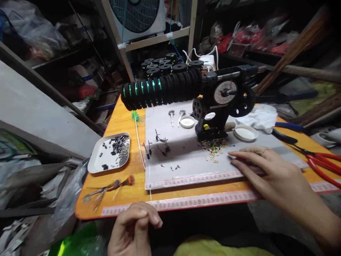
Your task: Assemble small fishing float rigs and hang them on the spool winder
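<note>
My left hand [133, 227] is closed in a pinch below the table's front edge; whatever its fingertips hold is too small to make out. A thin pale line [150, 192] runs down the board just above it. My right hand [269, 174] rests low over the right of the grey board [183, 163], fingers stretched out, thumb and forefinger slightly apart. Just left of its fingertips lies a scatter of tiny coloured beads [213, 149]. Several small dark pieces with thin stems [162, 147] stand or lie on the board's left, and a few tiny bits [175, 167] lie nearer me.
A black winding machine [223, 103] with a row of black spools [160, 89] spans the back. A white tray [93, 161] of small black and metal parts sits left, near brushes [112, 186]. Red-handled pliers [319, 161] lie right. Measuring tape [202, 202] lines the front edge.
</note>
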### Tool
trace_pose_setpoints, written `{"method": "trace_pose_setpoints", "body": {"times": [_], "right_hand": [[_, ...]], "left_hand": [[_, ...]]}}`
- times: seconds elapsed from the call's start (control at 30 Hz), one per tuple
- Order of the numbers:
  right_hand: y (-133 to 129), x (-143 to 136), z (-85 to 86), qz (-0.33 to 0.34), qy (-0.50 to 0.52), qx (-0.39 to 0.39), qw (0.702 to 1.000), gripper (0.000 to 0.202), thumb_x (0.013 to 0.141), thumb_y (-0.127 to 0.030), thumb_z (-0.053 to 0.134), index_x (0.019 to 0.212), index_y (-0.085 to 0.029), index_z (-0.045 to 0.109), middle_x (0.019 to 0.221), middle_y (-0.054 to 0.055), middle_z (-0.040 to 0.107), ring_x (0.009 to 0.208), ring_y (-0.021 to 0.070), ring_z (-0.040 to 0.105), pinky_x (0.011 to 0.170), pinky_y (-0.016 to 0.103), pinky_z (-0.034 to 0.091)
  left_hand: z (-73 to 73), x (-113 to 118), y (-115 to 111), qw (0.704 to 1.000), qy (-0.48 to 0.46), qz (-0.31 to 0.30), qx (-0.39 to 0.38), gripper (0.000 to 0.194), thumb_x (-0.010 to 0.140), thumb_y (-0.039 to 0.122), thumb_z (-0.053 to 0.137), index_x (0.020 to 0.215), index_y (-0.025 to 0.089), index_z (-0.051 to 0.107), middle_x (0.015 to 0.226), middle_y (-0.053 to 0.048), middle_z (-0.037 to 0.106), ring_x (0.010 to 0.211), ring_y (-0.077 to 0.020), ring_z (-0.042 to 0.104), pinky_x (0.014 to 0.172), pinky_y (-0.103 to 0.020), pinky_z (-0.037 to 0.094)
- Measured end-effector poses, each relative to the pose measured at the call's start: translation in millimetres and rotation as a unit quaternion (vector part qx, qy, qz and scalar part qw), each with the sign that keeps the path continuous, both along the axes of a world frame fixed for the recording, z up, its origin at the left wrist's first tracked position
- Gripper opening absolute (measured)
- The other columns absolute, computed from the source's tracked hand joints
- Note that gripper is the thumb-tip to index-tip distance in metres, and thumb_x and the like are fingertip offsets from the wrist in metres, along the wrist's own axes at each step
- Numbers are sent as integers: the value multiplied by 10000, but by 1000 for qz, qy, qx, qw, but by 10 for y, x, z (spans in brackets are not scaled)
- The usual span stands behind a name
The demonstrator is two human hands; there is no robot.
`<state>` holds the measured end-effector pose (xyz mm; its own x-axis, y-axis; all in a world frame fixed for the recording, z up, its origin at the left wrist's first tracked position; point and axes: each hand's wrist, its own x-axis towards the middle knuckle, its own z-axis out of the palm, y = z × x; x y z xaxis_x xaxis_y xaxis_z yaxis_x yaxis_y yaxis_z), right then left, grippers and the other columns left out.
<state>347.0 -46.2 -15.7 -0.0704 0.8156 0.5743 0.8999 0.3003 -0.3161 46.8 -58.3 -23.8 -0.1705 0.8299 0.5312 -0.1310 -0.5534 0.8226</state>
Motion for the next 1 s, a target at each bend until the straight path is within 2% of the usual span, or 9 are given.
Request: {"method": "trace_pose_setpoints", "body": {"times": [0.07,0.17,0.33,0.53,0.73,0.83,0.9,1.0], "right_hand": [[21,122,-18,-6,-6,-10,1000,149,918,-265,565,981,-206,688,963,72,646,840,225,633,717,358,486],[50,99,-2,23,-3,-31,999,115,921,-233,568,935,-207,678,942,52,644,823,192,633,724,328,492],[-38,-250,45,88,1,-72,994,122,934,-141,530,1004,-193,616,942,63,602,862,188,583,754,333,485],[-73,-642,89,141,4,-41,989,169,929,-89,516,1022,-161,637,924,77,618,863,196,592,755,329,498],[-96,-623,91,183,-43,-15,982,297,905,-12,477,1125,-135,634,1004,104,628,919,202,594,772,306,497],[-114,-587,49,206,-45,-6,978,337,908,-3,455,1174,-135,614,1048,115,625,964,213,583,797,318,492],[-120,-611,38,214,-27,-10,976,336,906,-21,483,1192,-153,601,1043,111,628,954,218,585,796,333,495],[-118,-738,88,218,48,-43,974,245,884,-62,555,1081,-196,612,914,67,635,831,184,609,711,299,520]], "left_hand": [[-34,1,-10,1000,-8,-2,-25,50,865,163,643,902,183,670,618,9,639,531,-132,600,437,-215,511],[-35,19,-20,998,-26,1,-61,31,844,179,673,870,188,687,597,5,639,519,-135,603,434,-216,519],[-11,57,-41,995,-36,-6,-97,39,818,179,700,852,198,702,587,2,647,513,-137,615,437,-211,527],[-34,97,-89,988,-38,-19,-148,68,853,145,657,871,201,690,621,2,667,542,-121,636,496,-199,550],[-82,70,-113,984,-47,-22,-173,93,881,147,624,896,222,677,640,20,667,568,-104,642,515,-177,545],[-60,92,-115,981,-60,-33,-180,70,873,163,642,888,215,686,630,13,669,562,-107,642,509,-175,536],[-15,146,-124,976,-84,-5,-203,12,854,202,678,851,209,686,609,19,658,547,-95,626,510,-160,519],[63,259,-146,960,-114,40,-252,82,812,267,732,806,212,673,586,38,645,528,-77,605,516,-145,498]]}}
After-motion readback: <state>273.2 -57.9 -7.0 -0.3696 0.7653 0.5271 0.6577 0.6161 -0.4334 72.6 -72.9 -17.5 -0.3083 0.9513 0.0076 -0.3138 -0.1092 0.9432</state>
